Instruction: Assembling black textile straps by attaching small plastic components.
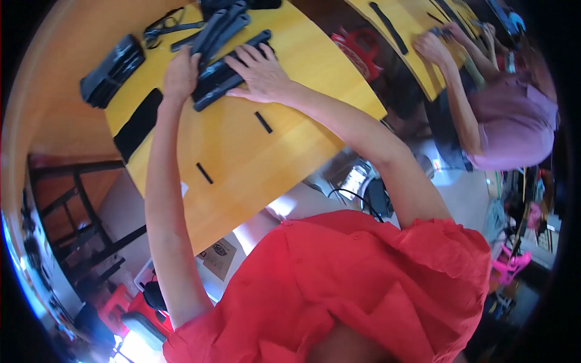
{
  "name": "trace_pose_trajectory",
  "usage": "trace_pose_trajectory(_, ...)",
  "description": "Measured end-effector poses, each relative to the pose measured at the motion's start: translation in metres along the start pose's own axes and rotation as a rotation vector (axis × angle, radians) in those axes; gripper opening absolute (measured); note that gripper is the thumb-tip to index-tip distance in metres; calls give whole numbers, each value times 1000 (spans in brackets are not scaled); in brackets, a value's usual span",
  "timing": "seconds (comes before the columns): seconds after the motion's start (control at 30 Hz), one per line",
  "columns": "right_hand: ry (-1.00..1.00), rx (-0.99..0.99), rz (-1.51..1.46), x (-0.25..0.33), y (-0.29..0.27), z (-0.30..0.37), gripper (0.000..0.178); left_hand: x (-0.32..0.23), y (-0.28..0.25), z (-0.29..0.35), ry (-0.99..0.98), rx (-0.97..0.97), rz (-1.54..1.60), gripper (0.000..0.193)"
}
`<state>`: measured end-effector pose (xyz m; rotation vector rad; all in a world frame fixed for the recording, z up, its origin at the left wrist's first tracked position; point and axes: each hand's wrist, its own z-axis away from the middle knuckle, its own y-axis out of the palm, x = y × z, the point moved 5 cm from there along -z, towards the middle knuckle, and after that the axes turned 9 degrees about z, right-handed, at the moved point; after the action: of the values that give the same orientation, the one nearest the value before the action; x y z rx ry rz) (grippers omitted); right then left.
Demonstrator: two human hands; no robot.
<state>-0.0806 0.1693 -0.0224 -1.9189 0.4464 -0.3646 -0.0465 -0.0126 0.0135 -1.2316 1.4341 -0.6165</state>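
Note:
On the yellow table, my right hand (261,75) lies with its fingers spread over a black, shiny, folded piece (215,85), pressing on its upper face. My left hand (181,74) is closed at the left end of that piece, beside several long black rolled strips (224,27) lying just beyond it. What the left fingers hold is partly hidden, and I cannot make it out. Nearer to me lie two short thin black strips, one (263,122) below my right hand and another (204,173) to the right of my left forearm.
A bundled black stack (114,71) sits at the table's left edge, above a flat black sheet (139,124). Black-framed glasses (166,27) lie farther back. To the right, a person in a mauve top (508,118) works at another yellow table (417,60); a red stool (360,54) stands between.

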Motion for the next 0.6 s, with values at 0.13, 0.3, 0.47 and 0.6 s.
trace_pose_trajectory(0.13, -20, 89, -10, -1, -6, 11, 76, -19, 12, 19, -17, -28, 132, 28)
trace_pose_trajectory(0.3, -128, 37, 0, 6, -28, 5, 84, -19, 10, 18, 88, -83, 169, 30)
trace_pose_trajectory(0.47, -98, -121, 69, -8, -19, -2, 101, -22, 11, 16, 78, -66, 83, 34)
trace_pose_trajectory(0.6, -143, -95, 151, -9, -34, -9, 95, -20, 12, 15, 23, 1, 30, 35)
